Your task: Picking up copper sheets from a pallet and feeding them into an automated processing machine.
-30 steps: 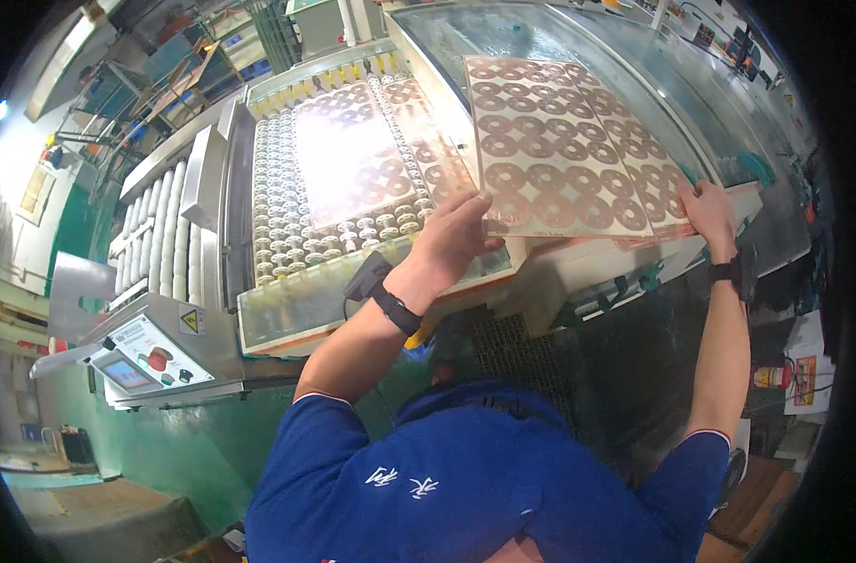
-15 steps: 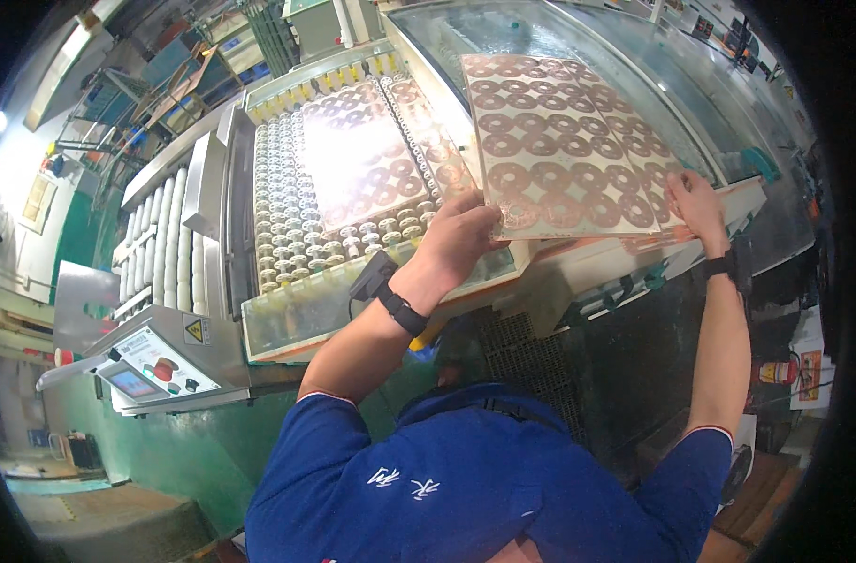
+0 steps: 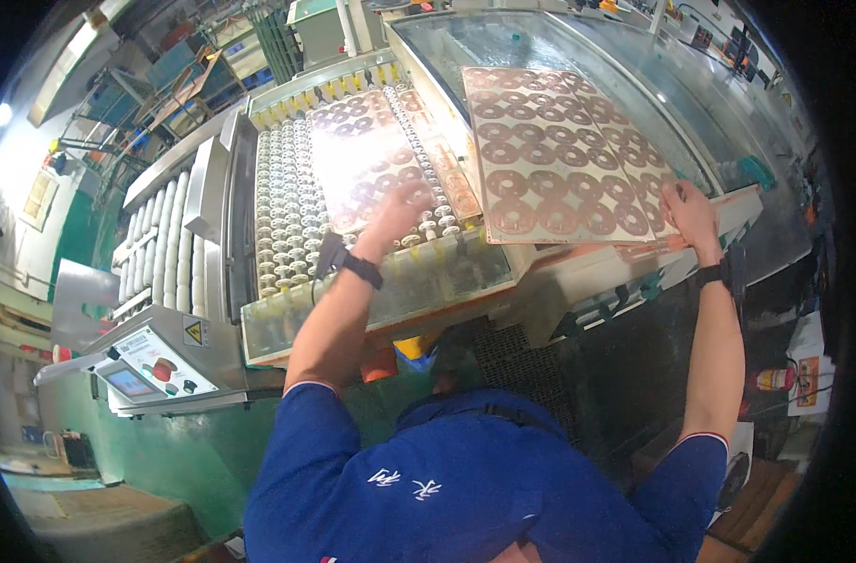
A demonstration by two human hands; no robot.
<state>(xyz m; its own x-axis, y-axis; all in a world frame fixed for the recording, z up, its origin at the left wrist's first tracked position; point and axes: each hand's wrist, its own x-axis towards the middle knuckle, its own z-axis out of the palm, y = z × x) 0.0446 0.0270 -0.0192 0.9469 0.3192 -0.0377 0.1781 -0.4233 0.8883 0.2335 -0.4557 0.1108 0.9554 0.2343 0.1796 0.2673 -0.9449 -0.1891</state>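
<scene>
My right hand [image 3: 693,221] pinches the right edge, by the near corner, of a flat circuit board panel [image 3: 557,158] with rows of copper-coloured rings. That panel lies tilted over the glass-topped part of the machine. My left hand [image 3: 402,214] holds nothing; its fingers are apart, slightly blurred, over the near right corner of a second ring-patterned panel [image 3: 358,155]. Whether they touch it I cannot tell. The second panel rests flat on the roller conveyor [image 3: 282,202], with strong glare on its surface. A strip of another copper-patterned panel [image 3: 461,195] shows beside it, partly covered.
A glass side wall [image 3: 381,296] runs along the conveyor's near side. To the left are white rollers [image 3: 160,244] and a control box [image 3: 151,371] with a screen and red button. The glass cover [image 3: 634,66] spans the machine's far right.
My left hand has let go of the right-hand panel's near left corner and moved left over the panel on the rollers. My right hand keeps its grip.
</scene>
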